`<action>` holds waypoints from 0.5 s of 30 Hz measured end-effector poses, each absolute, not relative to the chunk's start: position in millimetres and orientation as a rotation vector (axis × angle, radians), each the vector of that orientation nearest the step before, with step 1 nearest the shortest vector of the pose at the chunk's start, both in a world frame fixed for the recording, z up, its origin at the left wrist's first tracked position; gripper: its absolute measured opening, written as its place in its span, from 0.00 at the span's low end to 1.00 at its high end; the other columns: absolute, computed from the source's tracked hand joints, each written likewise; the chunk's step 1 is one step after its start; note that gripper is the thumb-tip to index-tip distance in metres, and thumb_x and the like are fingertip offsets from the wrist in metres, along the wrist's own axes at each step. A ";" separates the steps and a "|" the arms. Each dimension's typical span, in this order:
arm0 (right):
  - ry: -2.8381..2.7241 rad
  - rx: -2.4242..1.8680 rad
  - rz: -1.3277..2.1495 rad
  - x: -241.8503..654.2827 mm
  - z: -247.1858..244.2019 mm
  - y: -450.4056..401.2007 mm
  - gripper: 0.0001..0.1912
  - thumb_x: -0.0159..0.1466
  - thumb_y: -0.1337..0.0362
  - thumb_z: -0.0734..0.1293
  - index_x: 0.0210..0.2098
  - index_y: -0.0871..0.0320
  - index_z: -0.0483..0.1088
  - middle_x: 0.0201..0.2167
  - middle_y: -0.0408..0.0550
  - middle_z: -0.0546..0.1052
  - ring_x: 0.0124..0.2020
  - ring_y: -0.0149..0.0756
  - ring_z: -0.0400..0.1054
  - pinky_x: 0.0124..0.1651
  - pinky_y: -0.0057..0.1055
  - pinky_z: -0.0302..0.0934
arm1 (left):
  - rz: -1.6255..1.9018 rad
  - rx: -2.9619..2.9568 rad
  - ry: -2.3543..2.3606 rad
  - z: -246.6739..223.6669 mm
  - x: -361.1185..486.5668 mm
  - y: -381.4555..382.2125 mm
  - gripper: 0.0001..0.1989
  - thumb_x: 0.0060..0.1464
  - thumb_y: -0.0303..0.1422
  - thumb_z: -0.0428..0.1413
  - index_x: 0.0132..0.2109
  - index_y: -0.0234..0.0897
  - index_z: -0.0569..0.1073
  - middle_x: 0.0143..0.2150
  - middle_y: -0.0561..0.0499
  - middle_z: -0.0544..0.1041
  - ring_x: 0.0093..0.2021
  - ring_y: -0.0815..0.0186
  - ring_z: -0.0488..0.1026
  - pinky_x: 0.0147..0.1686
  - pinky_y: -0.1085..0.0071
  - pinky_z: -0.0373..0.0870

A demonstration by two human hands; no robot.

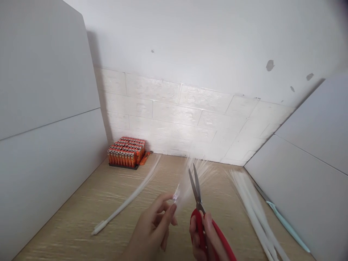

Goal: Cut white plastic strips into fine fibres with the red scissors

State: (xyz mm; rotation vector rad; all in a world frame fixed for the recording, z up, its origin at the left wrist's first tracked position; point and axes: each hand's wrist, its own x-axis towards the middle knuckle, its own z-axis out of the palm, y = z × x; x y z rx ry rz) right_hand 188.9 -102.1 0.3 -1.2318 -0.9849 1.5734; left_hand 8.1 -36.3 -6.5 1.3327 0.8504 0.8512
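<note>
My left hand (157, 221) is closed in a pinch, thumb against fingers, on a small shiny clear piece (175, 195) whose exact kind I cannot make out. Behind it, fine translucent filaments (197, 170) fan out toward the wall; whether they join the pinched piece is unclear. In my right hand (205, 235) are red-handled scissors (199, 206), blades pointing up and slightly apart, just right of the pinched piece. To the left lies a slim bundle of white filaments (133, 195) with a thicker wrapped end toward me.
Larger bundles of white filaments (252, 210) lie on the right. Beside them a knife with a light blue handle (288, 224) rests along the right panel (307, 181). Many orange lighters (126, 152) stand in a black tray at the back left, with another orange item (146, 158) beside them.
</note>
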 end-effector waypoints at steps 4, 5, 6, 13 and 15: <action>-0.970 -1.222 1.577 191.5 1.5 -100.7 0.22 0.77 0.53 0.60 0.47 0.70 0.67 0.34 0.49 0.66 0.32 0.22 0.62 0.37 0.17 0.65 | 0.766 1.369 0.819 -9.8 7.5 -38.2 0.34 0.59 0.61 0.52 0.52 0.32 0.65 0.33 0.52 0.68 0.16 0.80 0.57 0.15 0.85 0.53; -0.966 -1.218 1.575 192.0 1.6 -100.1 0.21 0.77 0.53 0.61 0.47 0.70 0.66 0.34 0.49 0.66 0.32 0.22 0.62 0.36 0.17 0.65 | 0.753 1.381 0.813 -10.8 6.8 -38.4 0.34 0.59 0.61 0.52 0.52 0.33 0.65 0.33 0.52 0.68 0.17 0.80 0.57 0.15 0.86 0.53; -0.962 -1.215 1.572 192.3 1.7 -99.4 0.21 0.77 0.53 0.61 0.47 0.70 0.66 0.34 0.49 0.66 0.32 0.22 0.62 0.36 0.17 0.65 | 0.744 1.393 0.810 -11.6 6.0 -38.5 0.34 0.60 0.61 0.52 0.52 0.33 0.65 0.33 0.52 0.68 0.17 0.81 0.57 0.15 0.86 0.53; -0.957 -1.201 1.552 189.5 1.3 -95.9 0.22 0.77 0.52 0.60 0.47 0.70 0.66 0.34 0.49 0.65 0.32 0.23 0.62 0.36 0.17 0.65 | 0.717 1.439 0.795 -12.0 3.7 -39.5 0.34 0.61 0.62 0.50 0.54 0.35 0.68 0.33 0.51 0.69 0.16 0.81 0.55 0.15 0.85 0.51; -0.960 -1.200 1.539 188.7 1.0 -95.7 0.23 0.77 0.51 0.60 0.47 0.70 0.66 0.34 0.49 0.65 0.32 0.23 0.62 0.36 0.17 0.65 | 0.714 1.450 0.799 -11.4 4.1 -39.8 0.34 0.61 0.62 0.49 0.54 0.35 0.67 0.33 0.51 0.69 0.16 0.80 0.54 0.15 0.85 0.49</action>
